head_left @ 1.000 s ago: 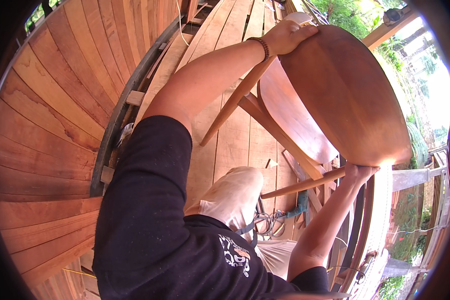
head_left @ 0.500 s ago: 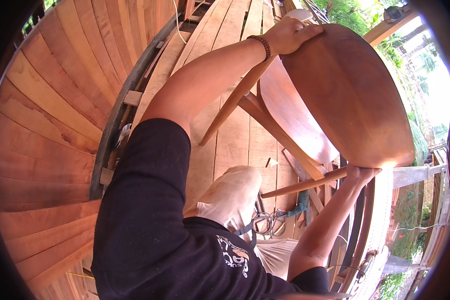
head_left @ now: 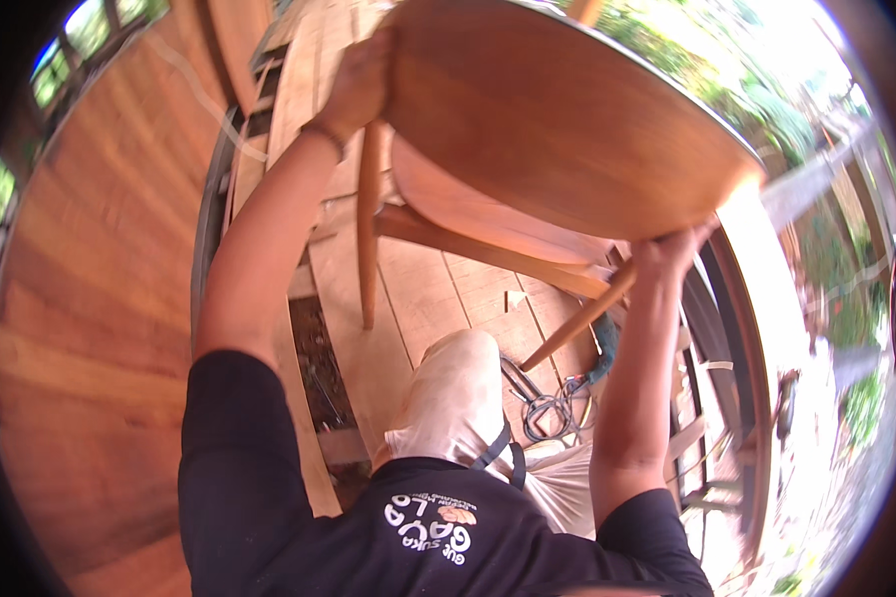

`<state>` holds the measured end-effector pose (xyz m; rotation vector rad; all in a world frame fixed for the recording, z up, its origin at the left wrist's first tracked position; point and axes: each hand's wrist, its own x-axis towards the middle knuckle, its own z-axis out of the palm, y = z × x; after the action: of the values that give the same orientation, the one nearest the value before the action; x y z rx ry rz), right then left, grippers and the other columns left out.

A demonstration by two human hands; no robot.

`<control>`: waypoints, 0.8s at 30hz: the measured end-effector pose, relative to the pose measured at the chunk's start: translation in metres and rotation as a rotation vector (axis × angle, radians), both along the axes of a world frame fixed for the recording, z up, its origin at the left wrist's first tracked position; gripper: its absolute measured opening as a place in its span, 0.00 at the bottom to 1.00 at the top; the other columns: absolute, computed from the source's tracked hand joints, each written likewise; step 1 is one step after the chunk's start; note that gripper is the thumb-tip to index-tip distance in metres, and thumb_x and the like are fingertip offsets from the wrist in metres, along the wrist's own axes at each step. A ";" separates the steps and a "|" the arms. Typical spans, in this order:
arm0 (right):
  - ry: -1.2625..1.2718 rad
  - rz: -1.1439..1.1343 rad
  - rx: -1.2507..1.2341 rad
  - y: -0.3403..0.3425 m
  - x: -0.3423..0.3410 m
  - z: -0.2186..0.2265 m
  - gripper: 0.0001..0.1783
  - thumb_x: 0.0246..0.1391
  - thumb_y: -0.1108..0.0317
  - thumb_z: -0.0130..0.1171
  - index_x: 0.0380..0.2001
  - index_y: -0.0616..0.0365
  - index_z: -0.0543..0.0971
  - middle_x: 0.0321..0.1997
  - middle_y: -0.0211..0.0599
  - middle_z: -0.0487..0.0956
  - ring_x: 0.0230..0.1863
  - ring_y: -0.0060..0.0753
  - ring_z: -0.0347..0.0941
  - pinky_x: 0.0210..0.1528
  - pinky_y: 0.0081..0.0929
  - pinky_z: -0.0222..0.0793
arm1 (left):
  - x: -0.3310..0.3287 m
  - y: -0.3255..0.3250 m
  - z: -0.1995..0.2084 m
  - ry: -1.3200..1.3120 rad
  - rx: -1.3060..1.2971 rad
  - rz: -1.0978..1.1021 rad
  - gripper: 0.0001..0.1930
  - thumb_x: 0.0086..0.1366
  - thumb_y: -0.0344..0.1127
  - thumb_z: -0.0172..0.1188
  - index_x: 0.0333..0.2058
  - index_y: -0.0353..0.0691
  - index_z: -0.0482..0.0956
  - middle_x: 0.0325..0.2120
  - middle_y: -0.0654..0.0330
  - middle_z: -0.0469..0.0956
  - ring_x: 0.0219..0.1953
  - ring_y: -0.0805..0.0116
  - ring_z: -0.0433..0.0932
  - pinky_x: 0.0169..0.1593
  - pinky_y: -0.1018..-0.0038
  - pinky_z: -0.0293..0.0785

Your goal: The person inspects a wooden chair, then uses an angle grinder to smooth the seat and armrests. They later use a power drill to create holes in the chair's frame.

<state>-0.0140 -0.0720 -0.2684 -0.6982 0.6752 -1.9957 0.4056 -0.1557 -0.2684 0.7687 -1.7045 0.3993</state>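
A brown wooden chair is held up in front of me, its broad curved backrest facing me. Behind and below that panel shows the paler seat. My left hand, blurred, grips the panel's left edge; a beaded bracelet circles the wrist. At the lower right corner, my right hand is closed on the panel's edge beside the top of a leg. One tapered leg hangs at the left, another leg slants down at the right, and a rail runs between them.
Plank flooring lies under the chair, with a gap along its left side. A teal power tool and its coiled cable rest near my knee. A curved planked wooden wall rises at the left. Greenery shows beyond the right edge.
The chair has swung leftward across the view, and its backrest lies more level. Both hands have moved left with it, still gripping. The whole view has turned.
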 end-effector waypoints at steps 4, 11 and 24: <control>-0.207 0.055 0.024 0.008 -0.001 0.004 0.38 0.63 0.29 0.33 0.60 0.45 0.71 0.63 0.34 0.73 0.62 0.42 0.69 0.63 0.48 0.68 | -0.044 0.064 0.038 0.451 0.227 -0.216 0.20 0.77 0.41 0.39 0.50 0.31 0.74 0.44 0.51 0.79 0.48 0.59 0.78 0.55 0.68 0.71; -0.319 0.155 -0.091 0.014 -0.006 0.013 0.40 0.68 0.35 0.25 0.68 0.53 0.60 0.66 0.44 0.67 0.64 0.48 0.67 0.62 0.46 0.71 | -0.217 0.165 0.159 -0.580 -0.071 0.170 0.20 0.61 0.49 0.64 0.42 0.38 0.77 0.34 0.51 0.81 0.36 0.53 0.82 0.40 0.62 0.79; -0.668 0.614 -0.369 0.028 -0.041 -0.038 0.38 0.68 0.38 0.35 0.65 0.59 0.63 0.66 0.43 0.69 0.65 0.42 0.66 0.66 0.45 0.63 | -0.296 0.154 0.186 -0.609 0.479 0.093 0.20 0.55 0.44 0.72 0.38 0.32 0.82 0.26 0.52 0.84 0.28 0.63 0.84 0.35 0.71 0.77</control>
<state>-0.0548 -0.0441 -0.3066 -0.3374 -0.2893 -1.6204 0.1101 -0.0016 -0.0820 1.1555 -2.3890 0.3059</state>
